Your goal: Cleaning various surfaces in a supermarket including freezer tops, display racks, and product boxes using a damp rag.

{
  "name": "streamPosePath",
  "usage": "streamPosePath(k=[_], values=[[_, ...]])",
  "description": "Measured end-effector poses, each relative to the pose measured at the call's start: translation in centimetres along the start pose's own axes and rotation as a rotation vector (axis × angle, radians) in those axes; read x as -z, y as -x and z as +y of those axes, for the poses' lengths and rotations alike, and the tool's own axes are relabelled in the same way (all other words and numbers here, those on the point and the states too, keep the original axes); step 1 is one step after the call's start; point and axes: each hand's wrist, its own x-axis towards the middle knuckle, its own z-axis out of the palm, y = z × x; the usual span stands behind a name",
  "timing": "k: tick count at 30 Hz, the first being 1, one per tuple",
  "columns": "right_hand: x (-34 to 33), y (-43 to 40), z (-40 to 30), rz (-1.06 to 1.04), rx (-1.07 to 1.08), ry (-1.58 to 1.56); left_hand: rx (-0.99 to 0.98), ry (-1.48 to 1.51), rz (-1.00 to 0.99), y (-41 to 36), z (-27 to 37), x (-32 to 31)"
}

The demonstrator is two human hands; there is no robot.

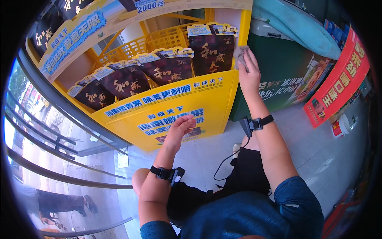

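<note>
My right hand (pixel 250 70) grips a grey cloth (pixel 239 56) and presses it against the right side post of a yellow display rack (pixel 206 83). The post stands beside dark packets (pixel 212 52) with printed header cards. My left hand (pixel 182 127) hangs in front of the rack's printed lower panel (pixel 167 109). Its fingers are loosely curled and somewhat apart, with nothing seen in them. Several more dark packets (pixel 124 82) lean in a row inside the tray behind the front panel. Cloth under my right palm is hidden.
A green chest freezer (pixel 268 59) with a turquoise cover (pixel 295 27) stands right of the rack. A red banner (pixel 337 80) and a white tub (pixel 340 127) are farther right. At left is a glass door with a curved handle bar (pixel 59 176); a person's legs (pixel 59 200) show beyond it.
</note>
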Motion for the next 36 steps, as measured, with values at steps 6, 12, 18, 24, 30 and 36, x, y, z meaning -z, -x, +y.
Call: streamPosePath(k=[6,12,18,24,30,36], values=[[-0.5,6.6,-2.0,0.070,-0.225,0.207,-0.007,0.021,0.029,0.7,0.8,0.6],[-7.4,10.9,-7.8,-0.107,-0.037,0.106,-0.034,0.050,0.033,1.1,0.5,1.9],[-11.0,13.3,-11.4,-0.328,0.155,-0.010,-0.053,0.147,0.161,1.2,0.3,4.2],[-6.9,11.8,-4.9,0.018,-0.175,0.047,-0.055,0.209,0.192,1.8,1.7,5.2],[-9.2,11.8,-7.6,-0.022,-0.270,-0.074,-0.046,0.210,0.217,1.5,1.9,5.0],[-13.9,13.6,-13.4,-0.349,0.113,-0.116,-0.173,0.346,0.348,2.2,1.4,6.3]])
